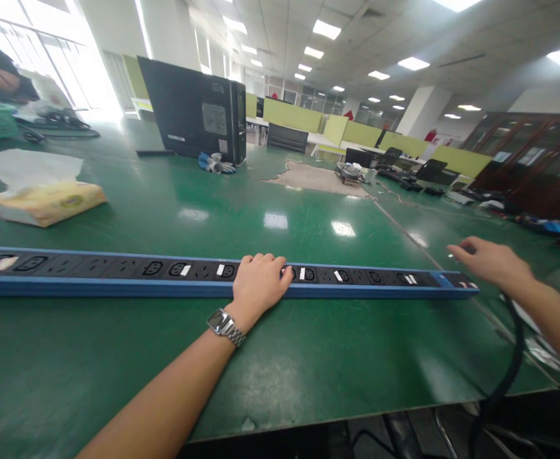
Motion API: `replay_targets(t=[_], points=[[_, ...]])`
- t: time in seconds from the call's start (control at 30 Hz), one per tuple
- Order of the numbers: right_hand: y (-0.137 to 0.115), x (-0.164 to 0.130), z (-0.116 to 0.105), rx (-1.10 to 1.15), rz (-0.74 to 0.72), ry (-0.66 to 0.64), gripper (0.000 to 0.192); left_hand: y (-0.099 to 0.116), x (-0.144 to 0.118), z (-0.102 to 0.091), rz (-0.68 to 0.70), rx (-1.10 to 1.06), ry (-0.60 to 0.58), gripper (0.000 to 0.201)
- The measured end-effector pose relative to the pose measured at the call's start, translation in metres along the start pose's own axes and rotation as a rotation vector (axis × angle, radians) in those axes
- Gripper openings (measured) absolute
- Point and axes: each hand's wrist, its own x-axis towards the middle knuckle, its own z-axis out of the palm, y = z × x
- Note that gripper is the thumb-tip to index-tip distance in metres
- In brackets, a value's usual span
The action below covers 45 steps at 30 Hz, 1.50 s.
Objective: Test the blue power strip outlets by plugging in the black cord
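Our left hand point(260, 280), with a metal wristwatch point(226, 326) on its wrist, lies across the middle of a long blue power strip point(208, 290) that stretches sideways over the green bench point(327, 357). Its fingers are close together and curled over the strip, the thumb beside a socket; we cannot tell whether they grip or only rest. Our right hand point(494, 261) is above and just beyond the strip's right end, fingers bent toward the thumb, pinching a small dark thing point(469, 247) too small for us to name. A thick black cable point(515, 347) hangs below the right wrist, past the bench's near edge. Behind the strip we see a tissue pack point(45, 203) at left and a black computer tower point(196, 115), with gloves point(216, 164) at its foot.
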Motion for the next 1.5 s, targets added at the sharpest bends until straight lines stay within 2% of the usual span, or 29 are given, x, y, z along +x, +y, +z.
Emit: replay_targets(t=[0.07,0.13,0.2,0.3,0.4,0.47,0.77,1.0,1.1,1.23,1.33,1.43,1.5], points=[[0.014,0.011,-0.013,0.008,0.104,-0.045,0.067,0.000,0.000,0.000,-0.005,0.001,-0.001,0.040],[0.020,0.015,-0.015,-0.008,0.164,-0.130,0.064,0.000,0.000,0.001,-0.008,0.002,-0.005,0.040],[0.018,0.013,-0.005,-0.024,0.180,-0.201,0.060,0.000,0.000,0.002,-0.001,0.006,0.000,0.040],[0.008,0.005,0.022,-0.009,0.156,-0.288,0.057,-0.001,0.000,0.003,0.013,0.020,0.023,0.040],[0.003,-0.002,0.044,-0.002,0.148,-0.308,0.058,-0.002,0.001,0.004,0.013,0.028,0.026,0.039],[0.002,-0.004,0.050,-0.017,0.129,-0.295,0.058,-0.001,0.001,0.004,0.005,0.030,0.016,0.039],[-0.012,-0.003,0.040,-0.181,-0.040,-0.339,0.052,-0.001,0.001,0.002,0.005,0.012,-0.003,0.040],[-0.010,-0.009,0.056,-0.099,0.000,-0.330,0.060,-0.002,0.000,0.004,0.010,0.026,0.026,0.040],[-0.005,-0.008,0.043,-0.079,0.033,-0.284,0.059,-0.001,0.000,0.004,0.010,0.024,0.031,0.039],[-0.002,0.016,0.006,-0.098,0.062,-0.188,0.060,0.000,0.000,0.004,0.008,0.019,0.027,0.040],[-0.010,0.029,-0.003,-0.111,-0.068,-0.279,0.057,-0.001,0.001,0.003,0.002,0.015,0.019,0.040],[-0.025,0.024,0.011,-0.108,-0.140,-0.393,0.053,-0.001,0.001,0.003,0.005,0.009,0.013,0.040],[-0.033,0.016,0.024,-0.107,-0.124,-0.408,0.054,-0.001,0.001,0.002,0.010,0.009,0.013,0.040]])
